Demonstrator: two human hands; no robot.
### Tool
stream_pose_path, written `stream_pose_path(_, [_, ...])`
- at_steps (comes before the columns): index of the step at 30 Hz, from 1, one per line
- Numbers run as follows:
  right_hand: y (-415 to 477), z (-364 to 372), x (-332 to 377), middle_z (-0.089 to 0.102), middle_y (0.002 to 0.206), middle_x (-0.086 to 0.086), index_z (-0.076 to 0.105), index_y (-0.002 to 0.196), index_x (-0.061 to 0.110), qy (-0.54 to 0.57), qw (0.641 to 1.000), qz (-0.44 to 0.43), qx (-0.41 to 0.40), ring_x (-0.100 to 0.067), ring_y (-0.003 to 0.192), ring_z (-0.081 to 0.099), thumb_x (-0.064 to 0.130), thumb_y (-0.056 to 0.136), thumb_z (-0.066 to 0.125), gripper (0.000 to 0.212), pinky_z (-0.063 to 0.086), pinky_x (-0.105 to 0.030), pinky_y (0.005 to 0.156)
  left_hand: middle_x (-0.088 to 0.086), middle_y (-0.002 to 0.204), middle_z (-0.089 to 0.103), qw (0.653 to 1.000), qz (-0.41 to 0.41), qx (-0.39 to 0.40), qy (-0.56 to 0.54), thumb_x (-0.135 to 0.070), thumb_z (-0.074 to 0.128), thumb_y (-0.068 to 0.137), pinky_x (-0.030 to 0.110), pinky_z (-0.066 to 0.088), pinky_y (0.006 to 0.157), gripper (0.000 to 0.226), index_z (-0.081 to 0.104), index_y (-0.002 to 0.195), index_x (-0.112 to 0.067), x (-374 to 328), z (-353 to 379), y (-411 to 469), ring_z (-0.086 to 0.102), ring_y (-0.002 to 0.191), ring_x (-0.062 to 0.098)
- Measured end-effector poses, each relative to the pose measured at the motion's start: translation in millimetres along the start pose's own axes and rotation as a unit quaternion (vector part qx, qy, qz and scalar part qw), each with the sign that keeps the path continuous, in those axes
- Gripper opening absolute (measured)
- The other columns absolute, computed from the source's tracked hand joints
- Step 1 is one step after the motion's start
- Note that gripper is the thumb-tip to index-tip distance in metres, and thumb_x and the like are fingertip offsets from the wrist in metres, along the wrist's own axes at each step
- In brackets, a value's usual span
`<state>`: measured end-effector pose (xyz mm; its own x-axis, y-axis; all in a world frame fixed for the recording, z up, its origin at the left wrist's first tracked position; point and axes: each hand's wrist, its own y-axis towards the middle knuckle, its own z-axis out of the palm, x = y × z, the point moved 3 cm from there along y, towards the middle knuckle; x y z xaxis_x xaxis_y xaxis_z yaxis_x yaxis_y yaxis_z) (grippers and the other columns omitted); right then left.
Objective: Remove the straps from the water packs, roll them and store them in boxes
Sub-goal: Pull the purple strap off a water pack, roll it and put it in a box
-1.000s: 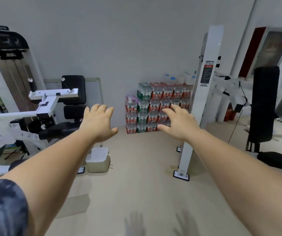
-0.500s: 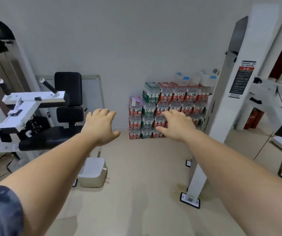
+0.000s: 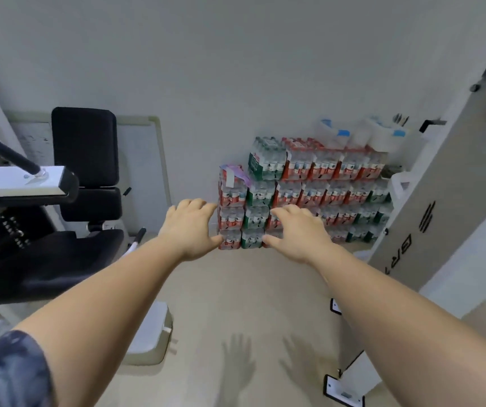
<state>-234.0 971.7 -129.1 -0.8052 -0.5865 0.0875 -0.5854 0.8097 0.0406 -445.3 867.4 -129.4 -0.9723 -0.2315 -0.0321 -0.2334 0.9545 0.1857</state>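
stack of shrink-wrapped red and green water bottle packs (image 3: 309,195) against the pale grey wall (image 3: 235,69), left hand (image 3: 190,230) and right hand (image 3: 297,233) stretched toward it, fingers spread loose, holding nothing, well short of the packs

The water packs (image 3: 309,195) stand stacked on the floor (image 3: 250,289) against the wall (image 3: 235,69), with containers (image 3: 362,135) on top. An exercise machine (image 3: 86,177) stands to their left, a post (image 3: 441,207) to their right.

No readable text on water packs (image 3: 323,183) or white post (image 3: 453,201)
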Motion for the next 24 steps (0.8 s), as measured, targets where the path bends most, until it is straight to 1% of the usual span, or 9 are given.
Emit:
stream_pose_path(6, [119,26,-6,0.033,0.163,-0.006,0.033,0.155,0.03,0.0,0.999,0.028,0.02,-0.032,0.149,0.031,0.066,0.091,0.053,0.076,0.029,-0.054,0.12,0.004,0.148,0.045,0.999,0.001,0.048,0.001,-0.067,0.051,0.082,0.05,0.034,0.112,0.081,0.033,0.149,-0.026,56,33,118,0.037,0.137,0.03])
stream_pose_path(12, [242,57,-40,0.032,0.163,-0.007,0.034,0.154,0.029,0.014,0.998,0.044,0.035,-0.032,0.148,0.031,0.067,0.09,0.053,0.077,0.03,-0.054,0.119,0.004,0.148,0.045,0.996,0.008,0.084,0.005,-0.069,0.05,0.081,0.05,0.035,0.111,0.081,0.035,0.148,-0.025,78,84,236,0.038,0.137,0.03])
stream_pose_path(16, [340,73,-74,0.036,0.16,-0.008,0.035,0.152,0.028,0.018,0.999,0.031,0.037,-0.034,0.146,0.035,0.067,0.09,0.053,0.076,0.033,-0.055,0.116,0.003,0.148,0.045,0.996,-0.003,0.087,0.009,-0.068,0.051,0.081,0.049,0.035,0.111,0.081,0.035,0.148,-0.026,83,118,330,0.038,0.137,0.03])
stream_pose_path(19, [408,79,-97,0.039,0.157,-0.008,0.036,0.151,0.028,0.017,0.998,0.017,0.051,-0.034,0.143,0.037,0.066,0.089,0.055,0.076,0.036,-0.054,0.114,0.004,0.148,0.046,0.994,-0.022,0.104,0.005,-0.067,0.051,0.081,0.049,0.036,0.11,0.08,0.035,0.148,-0.025,83,136,395,0.038,0.137,0.03])
stream_pose_path(22, [469,82,-116,0.037,0.159,-0.008,0.035,0.152,0.028,0.016,0.997,0.001,0.07,-0.033,0.145,0.036,0.064,0.089,0.057,0.075,0.035,-0.055,0.116,0.004,0.146,0.047,0.993,-0.031,0.117,0.017,-0.066,0.052,0.081,0.05,0.037,0.109,0.079,0.037,0.147,-0.025,85,150,453,0.039,0.136,0.03])
stream_pose_path(24, [508,84,-127,0.039,0.157,-0.007,0.037,0.15,0.028,0.02,0.997,-0.009,0.071,-0.033,0.143,0.037,0.064,0.089,0.056,0.073,0.037,-0.055,0.114,0.004,0.145,0.048,0.992,-0.045,0.119,0.014,-0.066,0.052,0.081,0.049,0.038,0.108,0.078,0.038,0.146,-0.024,90,159,490,0.04,0.134,0.031])
